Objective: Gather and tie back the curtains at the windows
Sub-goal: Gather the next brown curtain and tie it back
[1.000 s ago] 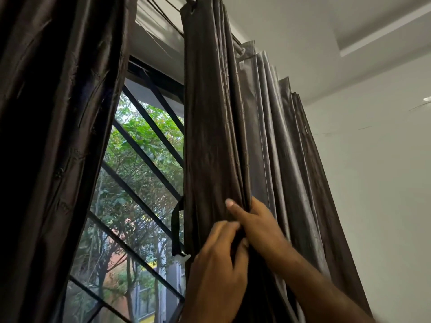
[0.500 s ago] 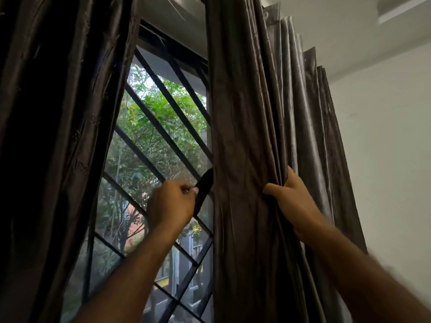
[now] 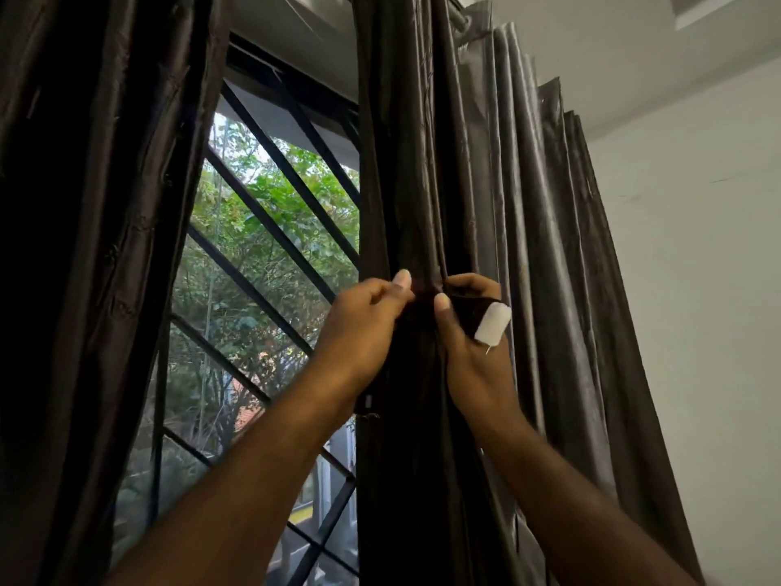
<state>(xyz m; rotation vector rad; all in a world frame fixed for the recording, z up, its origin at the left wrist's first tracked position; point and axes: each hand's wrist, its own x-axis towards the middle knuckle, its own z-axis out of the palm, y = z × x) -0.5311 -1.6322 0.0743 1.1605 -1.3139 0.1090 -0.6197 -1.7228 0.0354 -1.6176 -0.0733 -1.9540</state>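
The gathered curtain (image 3: 405,205) hung in one tight dark column, and both hands were on its front, thumbs nearly meeting. The left hand (image 3: 363,315) pinched the front of the gathered curtain, thumb pressed on a curled forefinger (whether a bit of strap sat in that pinch too, dark on dark, I couldn't tell). The right hand (image 3: 469,344) was curled around the tie-back strap (image 3: 473,308), thumb clamping the dark band against the gathered curtain, with the strap's white tab (image 3: 492,324) sticking out past the knuckles on the curtain's right side.

And that was a change! Half a second before, the left hand had been out left of the gathered curtain, in front of the window grille (image 3: 270,222), holding the strap alone, while the right hand gripped the folds on the curtain's right edge. Now the strap had gone across to the right hand and the left had come in to the cloth.

The fabric was brown, glossy and faintly crinkled, falling in long narrow pleats. Right of the gathered curtain, its looser pleats (image 3: 545,247) caught a silvery sheen, and beyond them stood a plain white wall (image 3: 697,289). Left of the gathered curtain the grille's black diagonal bars crossed green foliage (image 3: 262,196), and further left hung a second dark curtain (image 3: 97,247) of the same shiny cloth.
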